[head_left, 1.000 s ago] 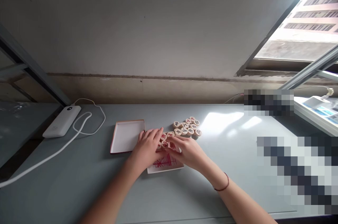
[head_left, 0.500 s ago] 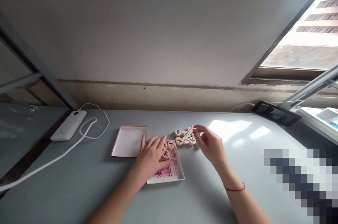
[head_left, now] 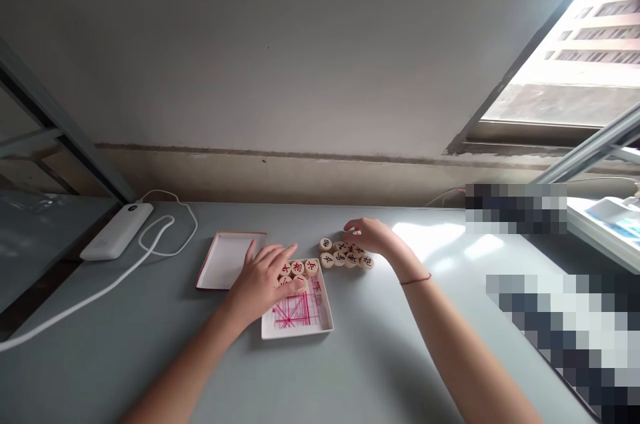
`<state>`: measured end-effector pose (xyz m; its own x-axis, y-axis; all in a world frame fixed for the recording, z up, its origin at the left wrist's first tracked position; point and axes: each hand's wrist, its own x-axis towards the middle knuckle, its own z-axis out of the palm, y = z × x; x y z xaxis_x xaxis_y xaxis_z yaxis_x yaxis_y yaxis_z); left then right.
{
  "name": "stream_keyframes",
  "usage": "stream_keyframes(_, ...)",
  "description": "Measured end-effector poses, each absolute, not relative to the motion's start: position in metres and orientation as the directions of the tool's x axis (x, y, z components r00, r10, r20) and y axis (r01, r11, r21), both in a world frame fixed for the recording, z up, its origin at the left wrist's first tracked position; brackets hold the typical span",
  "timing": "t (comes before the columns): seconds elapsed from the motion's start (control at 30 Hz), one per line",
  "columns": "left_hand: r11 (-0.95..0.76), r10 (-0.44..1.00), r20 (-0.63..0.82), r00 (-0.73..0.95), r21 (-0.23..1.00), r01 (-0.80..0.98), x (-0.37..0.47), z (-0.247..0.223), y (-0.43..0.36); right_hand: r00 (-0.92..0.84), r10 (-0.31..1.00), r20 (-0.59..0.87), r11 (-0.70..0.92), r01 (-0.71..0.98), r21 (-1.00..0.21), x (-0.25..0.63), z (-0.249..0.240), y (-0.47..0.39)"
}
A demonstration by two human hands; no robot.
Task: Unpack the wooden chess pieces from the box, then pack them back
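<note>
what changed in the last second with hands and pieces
The right hand moved from the lined tray forward and right to the loose pieces; whether it holds one is unclear. The left hand remains at the tray's pieces. The other tray still lies to the left, as does the power bank.

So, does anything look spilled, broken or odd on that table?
Nothing looks spilled or broken: the loose pieces sit grouped beside the pink-lined tray. The only oddity is in the picture itself: blocky patches at the right hide whatever is there.
</note>
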<state>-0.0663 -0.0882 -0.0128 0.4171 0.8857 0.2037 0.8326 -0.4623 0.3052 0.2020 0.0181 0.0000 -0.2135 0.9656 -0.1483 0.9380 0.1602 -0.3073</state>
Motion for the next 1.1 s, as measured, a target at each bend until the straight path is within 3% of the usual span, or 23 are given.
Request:
stream_keyframes(0.43,-0.419,0.903,0.273,0.333,0.380,0.824,-0.076,-0.013,-0.080,-0.275,0.945,-0.174,0.228,0.941,-0.248,0.189,0.007,0.038)
stream_keyframes(0.8,-0.525,0.828,0.410,0.383,0.322,0.788,-0.071,-0.020,-0.082,-0.210,0.965,-0.154,0.178,0.963,-0.202,0.184,0.005,0.036)
stream_keyframes(1.1,-0.530,0.837,0.375,0.399,0.369,0.764,-0.066,-0.019,-0.083,-0.256,0.944,-0.208,0.214,0.955,-0.204,0.195,-0.006,0.048)
